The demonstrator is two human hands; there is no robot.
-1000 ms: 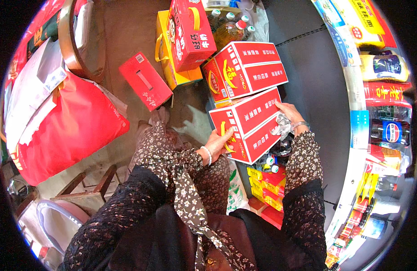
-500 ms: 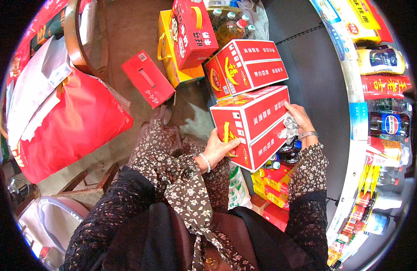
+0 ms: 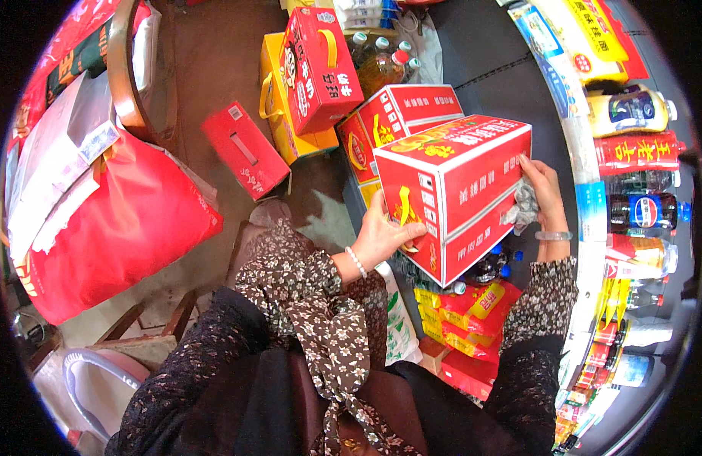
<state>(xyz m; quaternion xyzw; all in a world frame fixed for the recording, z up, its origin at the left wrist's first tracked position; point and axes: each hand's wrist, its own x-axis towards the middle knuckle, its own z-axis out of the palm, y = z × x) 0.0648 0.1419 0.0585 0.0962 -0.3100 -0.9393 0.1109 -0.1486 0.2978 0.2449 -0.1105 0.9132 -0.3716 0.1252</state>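
A red cardboard carton [image 3: 480,182] with white edges and yellow print is lifted and tilted between my two hands. My left hand [image 3: 383,237] presses against its left end, thumb lying across the lower corner. At the other end my right hand [image 3: 547,199] grips the carton's right edge. That same hand also has a crumpled grey-white cloth or wipe [image 3: 524,207] in it, squeezed against the carton. Behind the raised carton is a second red carton [image 3: 412,102] of the same look, partly covered by it.
A red gift box with a yellow handle [image 3: 328,83] rests on a yellow box [image 3: 271,83]. A flat red box [image 3: 244,148] lies left of them. Bottles [image 3: 385,64] stand behind, red-and-yellow packets [image 3: 480,308] lie nearer me. Stocked goods [image 3: 643,209] line the right; a large red bag [image 3: 130,228] is left.
The carton has risen off the lower stack and turned, so more of its top shows. Both hands have moved with it, the right one outward to the right.
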